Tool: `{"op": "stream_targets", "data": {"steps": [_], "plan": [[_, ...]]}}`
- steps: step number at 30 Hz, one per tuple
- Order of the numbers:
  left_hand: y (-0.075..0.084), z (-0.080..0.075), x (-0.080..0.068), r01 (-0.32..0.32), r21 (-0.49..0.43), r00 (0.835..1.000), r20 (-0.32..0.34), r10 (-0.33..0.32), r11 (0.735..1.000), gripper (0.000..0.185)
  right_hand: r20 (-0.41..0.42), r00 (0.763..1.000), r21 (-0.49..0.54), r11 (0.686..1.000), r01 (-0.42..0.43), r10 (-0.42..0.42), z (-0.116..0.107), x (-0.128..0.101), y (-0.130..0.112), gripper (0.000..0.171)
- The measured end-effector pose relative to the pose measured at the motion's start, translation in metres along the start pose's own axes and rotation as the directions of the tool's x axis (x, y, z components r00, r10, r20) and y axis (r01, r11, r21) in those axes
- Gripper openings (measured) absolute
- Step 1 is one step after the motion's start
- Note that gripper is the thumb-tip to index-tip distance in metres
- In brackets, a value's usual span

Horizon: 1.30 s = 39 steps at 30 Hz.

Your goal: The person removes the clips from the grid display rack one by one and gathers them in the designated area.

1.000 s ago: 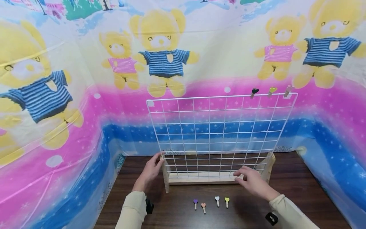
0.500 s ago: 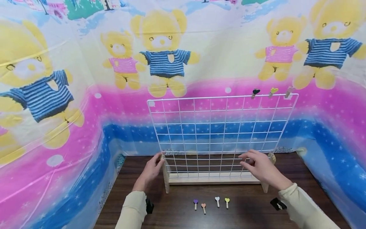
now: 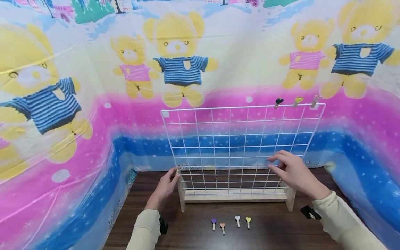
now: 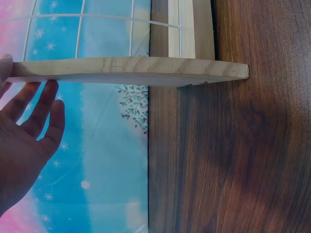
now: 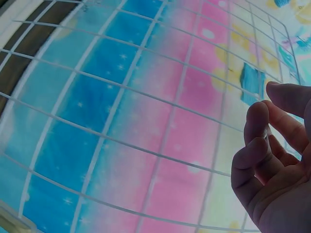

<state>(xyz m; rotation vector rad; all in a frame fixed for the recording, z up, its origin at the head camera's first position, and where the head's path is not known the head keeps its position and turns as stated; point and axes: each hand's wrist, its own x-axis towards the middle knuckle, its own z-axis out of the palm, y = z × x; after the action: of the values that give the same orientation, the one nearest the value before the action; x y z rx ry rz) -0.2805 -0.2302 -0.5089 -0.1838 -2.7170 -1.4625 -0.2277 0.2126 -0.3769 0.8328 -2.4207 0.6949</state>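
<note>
A white wire grid panel [image 3: 229, 147] stands in a wooden base [image 3: 234, 198] on the table. My left hand [image 3: 166, 185] holds the top of the base's left wooden upright [image 3: 181, 191]; in the left wrist view its thumb is at one face and fingertips [image 4: 51, 87] meet the other. My right hand [image 3: 292, 170] hovers in front of the grid's lower right part, fingers loosely bent, thumb and forefinger apart, nothing visible between them. On the grid's top wire sit a black heart clothespin [image 3: 278, 101], a yellow one [image 3: 298, 100] and a pale pink one [image 3: 315, 100].
In front of the base lie small heart clothespins: purple [image 3: 214, 223], orange [image 3: 222, 227], white [image 3: 238, 221] and yellow [image 3: 248, 222]. A teddy-bear printed cloth [image 3: 243, 69] hangs behind and on both sides of the dark wooden table [image 3: 187, 232].
My right hand has risen from near the base's bottom bar and shifted right in front of the grid. My left hand stays on the upright; the clothespins have not moved.
</note>
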Motion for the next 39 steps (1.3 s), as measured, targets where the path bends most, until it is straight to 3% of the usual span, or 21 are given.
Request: {"op": "stream_targets", "data": {"steps": [8,39], "plan": [[-0.001,0.001,0.000,0.006,0.001,1.000,-0.002,-0.006,1.000,0.037,-0.023,1.000,-0.022,1.000,-0.004,0.004,-0.013,0.009,-0.001,0.024],[0.001,0.000,0.000,0.013,0.005,1.000,-0.004,-0.013,1.000,0.037,-0.056,0.998,-0.027,1.000,0.003,-0.005,-0.030,0.026,-0.004,0.025]]}}
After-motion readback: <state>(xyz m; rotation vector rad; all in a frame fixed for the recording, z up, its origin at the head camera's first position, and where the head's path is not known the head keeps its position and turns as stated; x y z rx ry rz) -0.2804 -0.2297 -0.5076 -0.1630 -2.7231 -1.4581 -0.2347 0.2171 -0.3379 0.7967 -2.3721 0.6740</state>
